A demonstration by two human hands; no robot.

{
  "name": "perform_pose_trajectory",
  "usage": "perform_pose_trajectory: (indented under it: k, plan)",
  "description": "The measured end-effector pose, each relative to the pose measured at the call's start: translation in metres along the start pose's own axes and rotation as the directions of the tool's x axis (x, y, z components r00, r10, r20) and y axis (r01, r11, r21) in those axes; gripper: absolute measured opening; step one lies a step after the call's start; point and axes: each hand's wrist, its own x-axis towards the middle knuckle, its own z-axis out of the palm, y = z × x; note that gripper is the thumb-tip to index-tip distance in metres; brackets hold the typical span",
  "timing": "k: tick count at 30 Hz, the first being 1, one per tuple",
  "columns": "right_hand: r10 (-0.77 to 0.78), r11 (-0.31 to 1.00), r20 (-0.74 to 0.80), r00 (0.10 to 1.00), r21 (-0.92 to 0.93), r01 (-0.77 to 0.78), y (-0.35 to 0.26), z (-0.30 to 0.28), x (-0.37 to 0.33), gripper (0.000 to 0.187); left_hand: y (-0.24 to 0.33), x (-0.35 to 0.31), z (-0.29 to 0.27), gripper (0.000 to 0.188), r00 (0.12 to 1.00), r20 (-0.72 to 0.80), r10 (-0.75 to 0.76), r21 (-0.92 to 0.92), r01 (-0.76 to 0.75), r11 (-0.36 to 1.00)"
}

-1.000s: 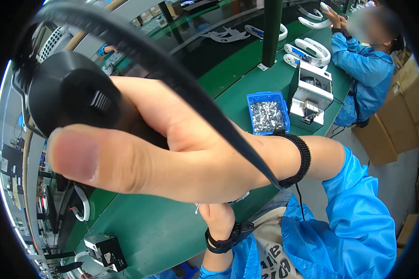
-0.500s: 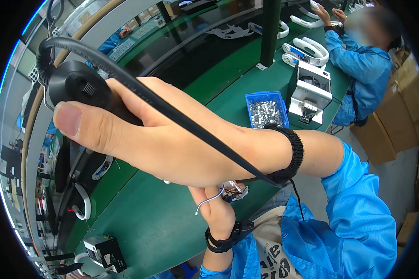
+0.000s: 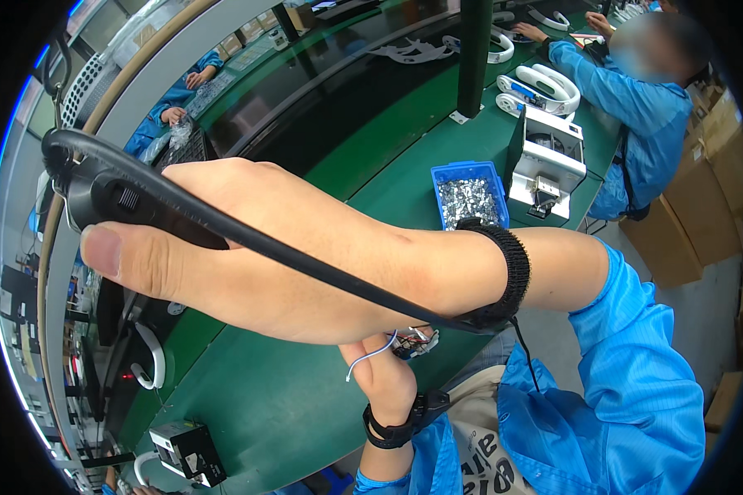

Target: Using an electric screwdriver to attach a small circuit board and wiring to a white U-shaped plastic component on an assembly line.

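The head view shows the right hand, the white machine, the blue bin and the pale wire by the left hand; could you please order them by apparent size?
1. Right hand, helped by nearness to the camera
2. White machine
3. Blue bin
4. Pale wire

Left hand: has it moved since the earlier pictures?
No, not noticeably: the left hand keeps its place relative to the black box on the green bench.
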Motion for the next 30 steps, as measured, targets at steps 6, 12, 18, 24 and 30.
perform_pose_trajectory:
  k: [6,12,18,24,30]
  plan:
    - [-0.006,1.000,0.008,1.000,-0.024,0.006,-0.004,-0.002,-0.002,0.070,0.003,-0.001,0.000,0.048,0.996,0.047,0.080,-0.056,-0.077,0.995]
    - [0.001,0.999,0.018,1.000,0.033,-0.002,-0.011,-0.002,-0.007,0.070,0.002,-0.002,-0.007,0.037,0.994,0.036,0.107,-0.020,-0.107,0.994]
    - [-0.129,0.980,-0.086,0.988,0.139,0.140,0.009,0.013,-0.008,0.070,-0.023,-0.006,-0.023,0.029,0.989,-0.076,0.126,0.120,-0.116,0.986]
    - [-0.122,0.969,-0.113,0.986,0.203,0.143,-0.002,-0.001,-0.037,0.063,-0.018,-0.011,-0.014,0.024,0.981,-0.065,0.183,0.132,-0.173,0.976]
    - [-0.252,0.955,-0.047,0.967,0.152,0.256,-0.003,-0.009,-0.064,0.055,-0.043,-0.024,-0.051,0.025,0.920,0.269,0.285,0.592,-0.391,0.705]
